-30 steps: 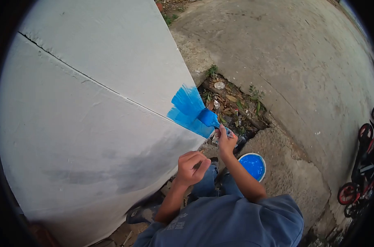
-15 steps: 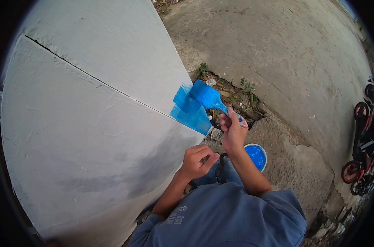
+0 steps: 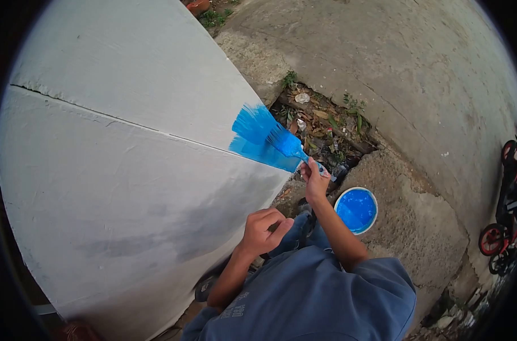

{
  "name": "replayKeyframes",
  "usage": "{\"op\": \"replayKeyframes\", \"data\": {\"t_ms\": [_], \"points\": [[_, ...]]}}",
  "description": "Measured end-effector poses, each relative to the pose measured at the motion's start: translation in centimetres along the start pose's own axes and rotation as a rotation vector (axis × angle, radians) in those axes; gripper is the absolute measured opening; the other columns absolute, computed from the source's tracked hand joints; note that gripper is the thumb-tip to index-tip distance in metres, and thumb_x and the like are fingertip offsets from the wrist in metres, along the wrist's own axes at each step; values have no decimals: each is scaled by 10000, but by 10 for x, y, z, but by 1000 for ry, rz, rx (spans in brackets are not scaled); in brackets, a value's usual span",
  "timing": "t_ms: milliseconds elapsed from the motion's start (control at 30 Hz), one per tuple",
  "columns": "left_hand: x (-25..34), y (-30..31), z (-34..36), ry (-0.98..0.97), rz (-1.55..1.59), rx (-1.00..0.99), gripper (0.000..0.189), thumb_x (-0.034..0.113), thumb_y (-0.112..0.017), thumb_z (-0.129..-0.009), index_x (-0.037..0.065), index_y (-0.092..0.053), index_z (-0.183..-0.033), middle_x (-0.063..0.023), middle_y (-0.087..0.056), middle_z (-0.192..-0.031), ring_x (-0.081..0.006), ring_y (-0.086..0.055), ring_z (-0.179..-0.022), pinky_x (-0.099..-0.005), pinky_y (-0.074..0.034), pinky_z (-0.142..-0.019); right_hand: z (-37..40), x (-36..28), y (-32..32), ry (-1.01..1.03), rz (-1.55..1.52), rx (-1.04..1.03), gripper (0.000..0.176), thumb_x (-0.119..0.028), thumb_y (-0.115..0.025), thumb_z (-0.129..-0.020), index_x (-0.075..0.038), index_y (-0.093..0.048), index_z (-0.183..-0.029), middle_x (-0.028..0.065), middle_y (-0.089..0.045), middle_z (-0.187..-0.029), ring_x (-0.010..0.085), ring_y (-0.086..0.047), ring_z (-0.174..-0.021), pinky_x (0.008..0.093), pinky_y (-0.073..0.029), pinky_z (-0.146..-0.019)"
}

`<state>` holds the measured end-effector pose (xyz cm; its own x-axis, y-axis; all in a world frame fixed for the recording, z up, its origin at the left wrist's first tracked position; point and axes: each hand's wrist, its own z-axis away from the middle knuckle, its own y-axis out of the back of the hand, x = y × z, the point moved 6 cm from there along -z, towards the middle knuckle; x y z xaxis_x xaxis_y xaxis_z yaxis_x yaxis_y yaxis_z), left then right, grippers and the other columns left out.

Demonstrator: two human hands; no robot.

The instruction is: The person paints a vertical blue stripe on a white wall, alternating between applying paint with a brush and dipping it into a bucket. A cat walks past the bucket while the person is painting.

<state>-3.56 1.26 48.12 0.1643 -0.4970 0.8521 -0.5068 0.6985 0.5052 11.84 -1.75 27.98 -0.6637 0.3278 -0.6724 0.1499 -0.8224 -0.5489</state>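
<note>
My right hand (image 3: 316, 183) is closed around the handle of a broad paintbrush (image 3: 291, 147) covered in blue. The bristles touch the white wall (image 3: 122, 187) over a patch of wet-looking blue paint (image 3: 250, 129) at its lower corner. That patch lies beside a dark crack in the wall and has streaky upper edges. Held in front of the body, my left hand (image 3: 263, 232) has curled fingers with the thumb near them, and nothing shows in it. A round bucket of blue paint (image 3: 356, 210) stands on the ground right of my right forearm.
A debris-filled gap (image 3: 321, 122) with leaves and small plants runs along the concrete ground (image 3: 383, 51). Red and black motorcycles (image 3: 505, 227) stand at the far right. Rough broken concrete (image 3: 417, 238) lies beside the bucket.
The brush has moved down over the blue patch, which reaches a little further up and left. The view has shifted, and more of the bucket shows. My left hand stays curled.
</note>
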Motion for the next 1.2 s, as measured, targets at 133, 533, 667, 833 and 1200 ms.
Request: {"op": "replayKeyframes", "data": {"t_ms": [133, 533, 667, 833, 1200], "points": [[-3, -6, 3, 49, -20, -44, 143, 60, -674, -836, -14, -634, -720, -111, -648, -701, -216, -630, -618, -294, -468, -568, -24, 50, 39, -67, 49, 117, 166, -182, -667, -902, -21, -662, -863, 64, -674, -771, 104, -590, -622, 229, -459, -549], [-1, -6, 3, 19, 14, -17, 193, 107, -692, -851, -6, -619, -713, -101, -610, -653, -218, -577, -550, -305, -433, -517, -36, 35, 14, -61, 224, 160, 204, -216, -685, -876, -16, -661, -839, 86, -677, -747, 106, -582, -605, 223, -423, -523], [-1, -9, 1, 5, 42, -26, 186, 100, -692, -851, -11, -618, -721, -101, -612, -658, -210, -580, -555, -299, -433, -522, -13, -4, -8, -23, 75, 74, 181, -207, -657, -894, -29, -657, -861, 81, -685, -766, 108, -586, -619, 212, -397, -516], [-16, -17, -1, 86, 126, -67, 156, 47, -628, -866, -25, -616, -728, -108, -649, -704, -190, -633, -627, -285, -481, -588, 22, -39, -16, -84, -160, 2, 145, -185, -649, -907, -40, -647, -918, 75, -686, -798, 119, -620, -660, 228, -471, -566], [-137, -86, 6, 264, 250, -45, 151, 22, -621, -865, -26, -614, -722, -93, -642, -694, -169, -622, -606, -267, -466, -567, -57, 91, 59, -142, -120, -97, 238, -229, -604, -945, -12, -665, -867, 70, -673, -806, 88, -557, -630, 226, -367, -506]]}}
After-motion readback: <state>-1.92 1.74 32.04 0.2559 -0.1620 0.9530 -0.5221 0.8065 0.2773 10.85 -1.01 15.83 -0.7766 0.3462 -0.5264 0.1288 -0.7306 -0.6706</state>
